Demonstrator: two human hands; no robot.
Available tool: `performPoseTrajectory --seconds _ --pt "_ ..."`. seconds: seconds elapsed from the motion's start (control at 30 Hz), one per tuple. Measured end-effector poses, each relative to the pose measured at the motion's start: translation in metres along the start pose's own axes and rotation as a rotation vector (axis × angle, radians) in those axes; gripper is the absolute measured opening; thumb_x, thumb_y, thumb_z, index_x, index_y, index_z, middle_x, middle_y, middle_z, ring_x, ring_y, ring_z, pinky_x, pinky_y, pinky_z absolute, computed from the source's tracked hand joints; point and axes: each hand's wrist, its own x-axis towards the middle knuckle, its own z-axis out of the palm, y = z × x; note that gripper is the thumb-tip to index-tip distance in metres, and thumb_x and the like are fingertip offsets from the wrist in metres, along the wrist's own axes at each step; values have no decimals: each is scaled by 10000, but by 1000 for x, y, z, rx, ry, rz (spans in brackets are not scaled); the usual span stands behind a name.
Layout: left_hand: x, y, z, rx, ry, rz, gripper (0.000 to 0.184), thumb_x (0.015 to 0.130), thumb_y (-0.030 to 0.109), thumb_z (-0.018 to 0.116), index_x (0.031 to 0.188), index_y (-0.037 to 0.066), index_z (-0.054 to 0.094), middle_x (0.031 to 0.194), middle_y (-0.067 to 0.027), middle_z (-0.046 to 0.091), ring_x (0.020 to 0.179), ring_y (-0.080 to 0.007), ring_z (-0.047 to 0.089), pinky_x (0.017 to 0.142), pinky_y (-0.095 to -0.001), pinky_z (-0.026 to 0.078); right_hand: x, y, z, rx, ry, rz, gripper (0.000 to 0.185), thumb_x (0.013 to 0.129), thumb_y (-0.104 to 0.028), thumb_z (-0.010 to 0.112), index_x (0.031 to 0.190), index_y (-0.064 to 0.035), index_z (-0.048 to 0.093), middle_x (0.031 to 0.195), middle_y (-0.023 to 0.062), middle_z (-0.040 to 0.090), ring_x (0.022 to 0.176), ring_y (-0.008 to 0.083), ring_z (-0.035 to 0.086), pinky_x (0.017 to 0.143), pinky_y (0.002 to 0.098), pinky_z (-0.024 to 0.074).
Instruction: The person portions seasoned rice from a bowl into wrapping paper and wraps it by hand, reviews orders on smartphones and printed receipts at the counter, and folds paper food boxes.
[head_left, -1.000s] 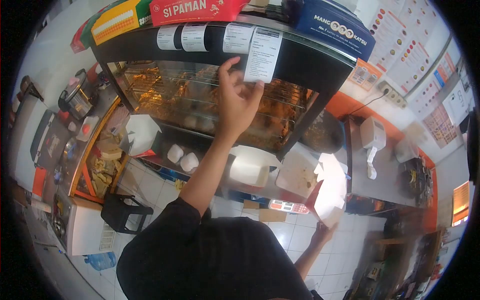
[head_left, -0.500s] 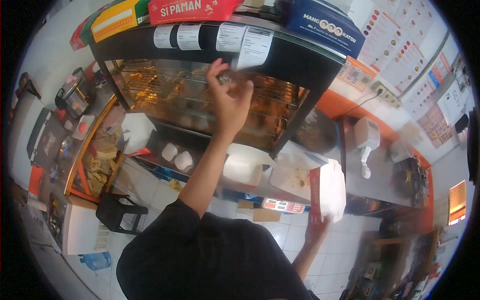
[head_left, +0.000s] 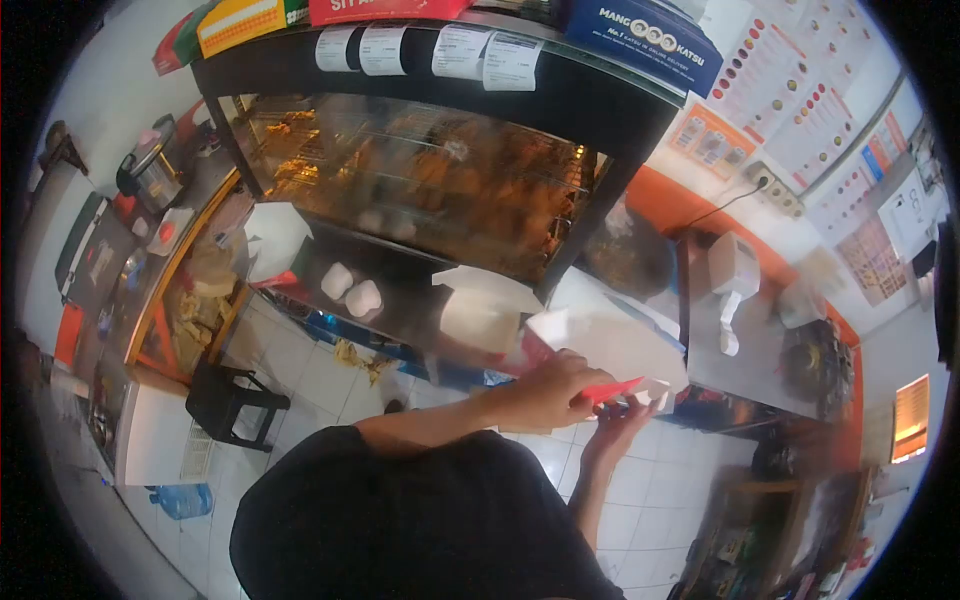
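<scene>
My left hand point(head_left: 562, 388) reaches across to the right, its fingers closed on the red edge of a red-and-white paper food carton point(head_left: 612, 389). My right hand point(head_left: 622, 428) grips the same carton from below, with white flaps showing at its fingers. Part of the carton is hidden by the hands and blurred. Just beyond, a white carton panel with a red side point(head_left: 548, 328) stands above the counter; whether it belongs to the held carton I cannot tell. Left of it sits an open white carton point(head_left: 480, 318).
A glass-fronted warming cabinet point(head_left: 420, 180) with fried food stands ahead, with receipts point(head_left: 460, 52) on its top edge. Two small white tubs point(head_left: 352, 290) and another open carton point(head_left: 277, 245) are on the counter to the left. A black stool point(head_left: 235, 408) stands on the floor.
My left hand has come down from in front of the cabinet glass to the carton in my right hand. The carton has moved lower and left and is turned differently.
</scene>
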Motion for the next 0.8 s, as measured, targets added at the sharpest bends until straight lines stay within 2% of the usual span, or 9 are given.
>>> performPoseTrajectory --seconds 0.1,0.17,0.23,0.27,0.3,0.43,0.6,0.7,0.8 --pt "-9 -16 14 -181 62 -28 537 762 77 663 1296 113 618 952 -145 687 875 -346 633 783 -433 478 24 23 -23 -117 -187 47 731 1006 -597 386 1541 -136 193 1234 93 480 1039 226 574 816 356 484" --pt "-14 -24 18 -107 161 72 509 765 97 675 1271 81 630 971 -158 687 820 -354 646 732 -423 495 27 33 -19 -104 -119 11 639 1024 -525 428 1485 -95 322 1159 74 507 958 189 581 713 305 464" --pt "-20 -13 4 -54 18 -281 538 834 144 633 1352 34 539 961 -215 700 812 -336 670 728 -448 500 32 44 -23 -357 -184 -37 474 1033 -359 510 1389 -53 444 1099 59 545 882 143 580 662 264 445" --pt "-21 -7 -4 -53 25 -285 538 834 144 633 1352 34 539 961 -215 700 812 -336 670 728 -448 500 29 45 -19 -280 -211 -72 301 1014 -191 553 1259 -15 553 1052 48 571 837 105 571 660 245 453" --pt "-21 -1 -13 -108 109 -308 579 807 91 642 1368 33 510 948 -182 703 783 -266 666 693 -382 499 29 34 -15 -281 -222 -71 301 1014 -191 553 1259 -15 553 1052 48 571 837 105 571 660 245 453" --pt "-20 1 -32 -265 205 -194 701 805 36 631 1457 50 375 864 -125 687 729 -144 629 634 -290 474 21 3 -14 -741 -774 -459 293 941 -135 648 1192 11 608 1079 75 564 843 130 573 682 264 473" --pt "-18 8 -45 -262 151 -255 653 854 62 604 1460 58 363 801 -94 623 717 -169 606 640 -333 458 -7 -50 27 -853 -909 -473 588 815 -175 782 1329 -15 547 1140 142 550 840 196 595 672 290 494" --pt "-25 9 -61 -257 101 -354 518 894 118 621 1381 48 461 820 -102 635 745 -176 623 695 -325 487 -1 -40 22 -822 -974 -362 546 780 -233 818 1229 -11 599 1110 164 586 700 232 563 563 310 469" --pt "-47 -16 -109 -176 -57 -431 275 952 201 620 1162 24 618 904 -88 675 852 -147 642 791 -317 519 16 -17 -8 -606 -820 -266 529 899 -286 712 1302 8 536 1155 135 558 697 147 541 554 279 450"
